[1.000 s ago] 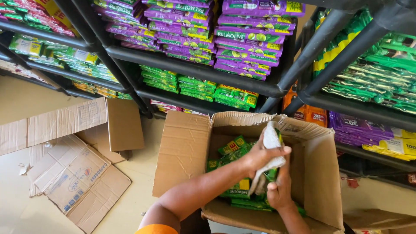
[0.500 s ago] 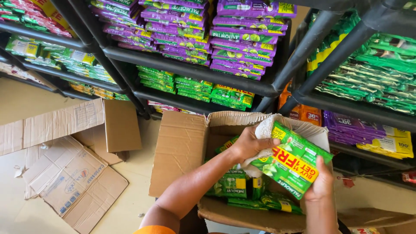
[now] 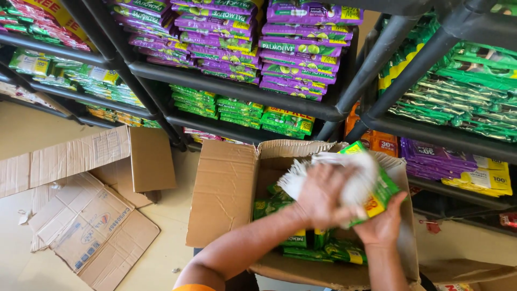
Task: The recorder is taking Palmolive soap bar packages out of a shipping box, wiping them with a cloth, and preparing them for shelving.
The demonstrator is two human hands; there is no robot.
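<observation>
At lower right of the frame, above the open brown cardboard box (image 3: 223, 199), the right hand (image 3: 383, 226) grips a green plastic packet (image 3: 383, 189) from below while the left hand (image 3: 323, 195) presses a blurred white cloth (image 3: 344, 175) onto it.

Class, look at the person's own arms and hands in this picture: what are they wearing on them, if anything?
Both forearms are bare, with no sleeves reaching them. The left hand and right hand wear no gloves; no rings or watch can be made out, though the hands are blurred. A strip of orange cloth shows at the bottom edge.
</observation>
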